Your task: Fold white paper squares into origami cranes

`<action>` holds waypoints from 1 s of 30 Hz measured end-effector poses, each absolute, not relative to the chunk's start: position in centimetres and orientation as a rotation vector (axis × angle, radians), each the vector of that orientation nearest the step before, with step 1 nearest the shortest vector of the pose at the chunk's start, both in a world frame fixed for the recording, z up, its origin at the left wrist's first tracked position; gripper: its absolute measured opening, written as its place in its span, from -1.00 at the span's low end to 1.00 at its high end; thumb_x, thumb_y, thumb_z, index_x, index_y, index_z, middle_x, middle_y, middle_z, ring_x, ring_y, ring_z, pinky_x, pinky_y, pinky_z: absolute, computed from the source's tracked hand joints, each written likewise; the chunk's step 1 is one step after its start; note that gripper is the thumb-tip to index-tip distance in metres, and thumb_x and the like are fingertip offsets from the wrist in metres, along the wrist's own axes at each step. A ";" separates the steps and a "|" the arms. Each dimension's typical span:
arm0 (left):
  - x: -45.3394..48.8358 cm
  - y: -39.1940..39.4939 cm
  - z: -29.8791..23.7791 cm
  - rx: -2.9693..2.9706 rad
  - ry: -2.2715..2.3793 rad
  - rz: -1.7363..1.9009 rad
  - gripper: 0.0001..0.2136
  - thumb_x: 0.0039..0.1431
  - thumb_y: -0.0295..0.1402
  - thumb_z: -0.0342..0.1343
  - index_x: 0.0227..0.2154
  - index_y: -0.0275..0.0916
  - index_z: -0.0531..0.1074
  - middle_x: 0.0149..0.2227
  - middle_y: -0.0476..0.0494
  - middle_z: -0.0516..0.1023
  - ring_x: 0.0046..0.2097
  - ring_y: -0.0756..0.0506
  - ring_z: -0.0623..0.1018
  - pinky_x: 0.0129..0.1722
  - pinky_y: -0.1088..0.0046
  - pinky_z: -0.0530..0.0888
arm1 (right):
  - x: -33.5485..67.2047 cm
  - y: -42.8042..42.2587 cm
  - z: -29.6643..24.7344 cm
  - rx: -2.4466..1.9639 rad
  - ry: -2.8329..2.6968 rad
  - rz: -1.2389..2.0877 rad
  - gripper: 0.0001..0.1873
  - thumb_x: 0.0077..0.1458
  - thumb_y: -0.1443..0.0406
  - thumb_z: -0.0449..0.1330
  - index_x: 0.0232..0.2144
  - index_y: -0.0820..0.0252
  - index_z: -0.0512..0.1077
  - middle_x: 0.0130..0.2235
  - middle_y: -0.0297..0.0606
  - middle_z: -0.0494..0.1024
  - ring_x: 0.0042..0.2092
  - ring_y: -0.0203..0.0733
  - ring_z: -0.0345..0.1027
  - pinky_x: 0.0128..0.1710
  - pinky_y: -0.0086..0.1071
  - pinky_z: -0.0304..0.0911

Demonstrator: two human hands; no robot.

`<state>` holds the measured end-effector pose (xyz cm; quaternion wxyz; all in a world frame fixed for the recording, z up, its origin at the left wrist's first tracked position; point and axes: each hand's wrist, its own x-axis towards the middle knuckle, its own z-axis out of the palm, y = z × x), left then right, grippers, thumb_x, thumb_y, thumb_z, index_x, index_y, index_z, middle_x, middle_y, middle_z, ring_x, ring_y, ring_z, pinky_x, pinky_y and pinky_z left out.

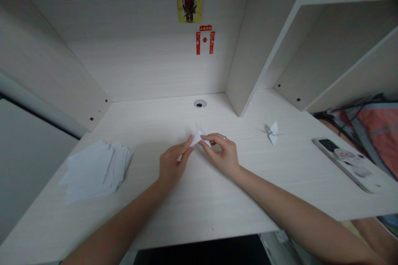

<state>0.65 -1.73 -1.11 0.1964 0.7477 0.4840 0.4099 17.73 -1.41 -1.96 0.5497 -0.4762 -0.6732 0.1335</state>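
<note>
A small folded piece of white paper (198, 136) is held just above the pale desk (217, 198) at its middle. My left hand (172, 163) pinches its left lower edge with closed fingers. My right hand (221, 154), a ring on one finger, pinches its right side. A pointed corner of the paper sticks up between the two hands.
A fanned stack of white paper sheets (95, 169) lies at the left. A finished white paper crane (273, 132) stands at the right. A phone (348, 161) lies near the right edge. A cable hole (200, 103) sits at the back; a shelf partition (245, 70) rises right of it.
</note>
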 end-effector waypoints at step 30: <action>0.6 -1.8 -1.2 1.917 1.449 1.239 -0.70 0.11 -0.29 0.07 -0.06 -0.08 0.42 -0.05 -0.04 0.50 -0.09 -0.13 0.53 -0.21 0.41 0.52 | 17.6 -1.6 -2.5 -1.107 -1.674 0.672 -0.52 0.07 0.26 0.13 0.07 0.02 0.23 -0.23 -0.28 0.55 -0.34 -0.26 0.46 -0.44 -0.46 0.38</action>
